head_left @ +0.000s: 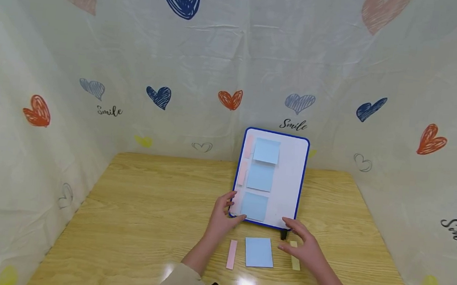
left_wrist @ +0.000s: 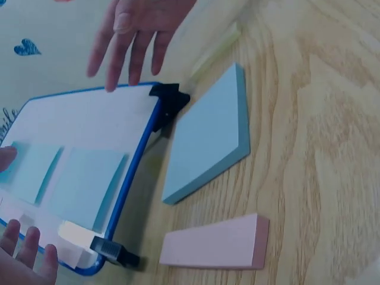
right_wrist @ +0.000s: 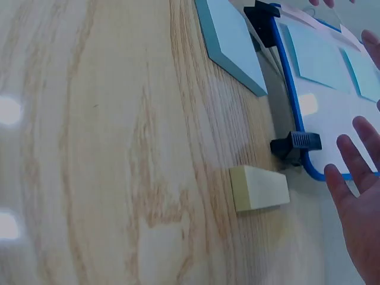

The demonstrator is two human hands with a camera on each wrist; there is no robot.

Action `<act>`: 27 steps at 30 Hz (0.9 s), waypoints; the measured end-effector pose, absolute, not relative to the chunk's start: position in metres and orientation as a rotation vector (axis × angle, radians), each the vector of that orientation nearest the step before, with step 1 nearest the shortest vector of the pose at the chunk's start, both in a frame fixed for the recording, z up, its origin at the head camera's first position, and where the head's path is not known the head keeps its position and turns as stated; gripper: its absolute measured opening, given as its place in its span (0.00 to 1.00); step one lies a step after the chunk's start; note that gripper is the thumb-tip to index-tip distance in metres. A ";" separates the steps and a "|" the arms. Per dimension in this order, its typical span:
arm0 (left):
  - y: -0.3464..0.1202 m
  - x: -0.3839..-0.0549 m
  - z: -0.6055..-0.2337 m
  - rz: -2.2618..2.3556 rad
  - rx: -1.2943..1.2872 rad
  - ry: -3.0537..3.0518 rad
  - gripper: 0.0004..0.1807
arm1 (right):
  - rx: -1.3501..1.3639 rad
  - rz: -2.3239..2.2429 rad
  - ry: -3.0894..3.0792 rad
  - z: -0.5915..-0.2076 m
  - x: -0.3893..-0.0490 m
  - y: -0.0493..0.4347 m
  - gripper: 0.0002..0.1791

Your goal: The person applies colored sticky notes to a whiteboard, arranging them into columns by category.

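Observation:
A small whiteboard (head_left: 287, 180) with a blue frame leans upright on black feet (right_wrist: 295, 145) at the back of the table. Three blue sticky notes (head_left: 266, 151) run down it in a column, with pink strips (head_left: 242, 173) along its left side. My left hand (head_left: 221, 217) is at the lower left corner, fingers spread and thumb near the lowest blue note. By the lower right corner my right hand (head_left: 305, 246) is held with fingers apart and nothing in them. The right wrist view shows its fingers (right_wrist: 354, 163) extended in front of the board.
In front of the board lie a blue sticky note pad (head_left: 259, 253), a narrow pink pad (head_left: 232, 255) to its left and a narrow yellow pad (right_wrist: 261, 189) to its right, partly below my right hand. A white curtain (head_left: 194, 66) printed with hearts surrounds the wooden table (head_left: 157, 200).

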State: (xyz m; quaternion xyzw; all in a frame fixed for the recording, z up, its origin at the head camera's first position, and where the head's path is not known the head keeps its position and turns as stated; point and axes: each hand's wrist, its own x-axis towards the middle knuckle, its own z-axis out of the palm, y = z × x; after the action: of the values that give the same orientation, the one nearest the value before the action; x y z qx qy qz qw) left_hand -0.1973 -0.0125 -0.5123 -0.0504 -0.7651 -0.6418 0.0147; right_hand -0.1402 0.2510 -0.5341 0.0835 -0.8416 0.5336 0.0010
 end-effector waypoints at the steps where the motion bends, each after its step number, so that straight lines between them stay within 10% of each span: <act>1: -0.010 -0.194 -0.509 -2.025 -0.203 -2.375 0.40 | 0.259 1.693 -2.635 -0.535 -0.138 0.255 0.40; 27: 0.066 -0.162 -0.551 -1.829 -0.672 -2.763 0.28 | 0.199 2.083 -2.520 -0.578 -0.117 0.299 0.43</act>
State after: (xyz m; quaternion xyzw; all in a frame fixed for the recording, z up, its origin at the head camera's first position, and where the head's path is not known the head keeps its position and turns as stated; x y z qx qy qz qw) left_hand -0.1617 0.0661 -0.5509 -0.1975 -0.8113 -0.5371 -0.1193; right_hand -0.1171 0.2989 -0.5784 0.0605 -0.7676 0.6346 -0.0667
